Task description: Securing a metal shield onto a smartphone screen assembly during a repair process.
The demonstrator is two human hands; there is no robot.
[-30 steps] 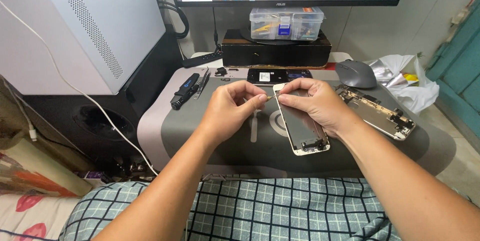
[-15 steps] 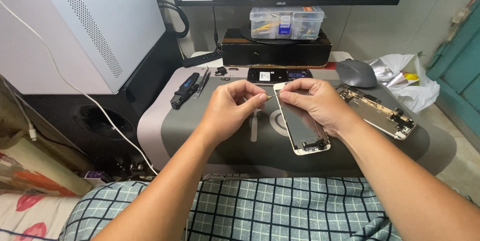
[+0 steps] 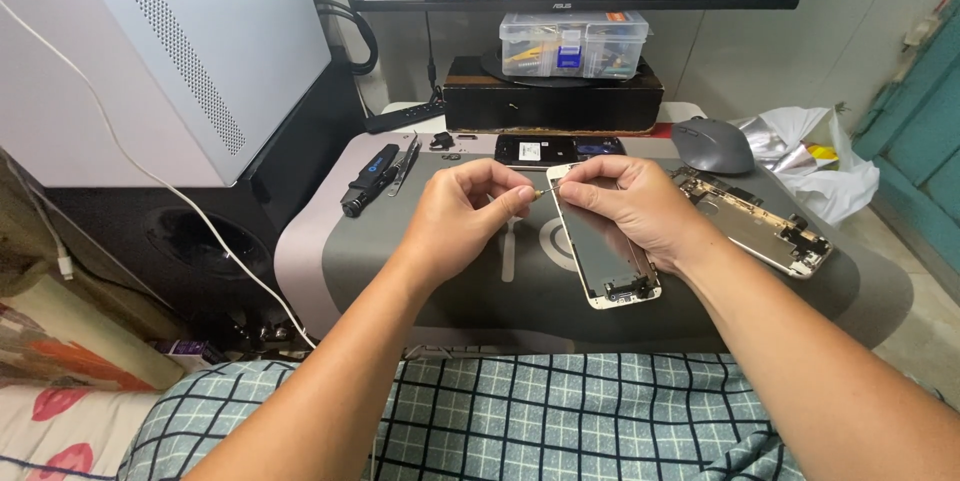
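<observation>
My right hand (image 3: 625,203) grips the top end of a white phone screen panel (image 3: 608,253), which is tilted up off the grey work mat (image 3: 420,271). My left hand (image 3: 462,216) is pinched on a small thin tool (image 3: 536,195) whose tip touches the panel's top left corner. The opened phone body (image 3: 755,224) with bare circuitry lies on the mat to the right of my right hand.
A dark phone (image 3: 556,149) lies at the mat's back edge. At back left are a black and blue tool (image 3: 368,179) and tweezers (image 3: 405,163). A grey mouse (image 3: 712,146), a clear parts box (image 3: 572,44), a monitor and a plastic bag (image 3: 815,156) stand behind.
My left hand has drawn slightly away to the left, so a gap now shows between both hands and the tool tip is visible at the panel's corner.
</observation>
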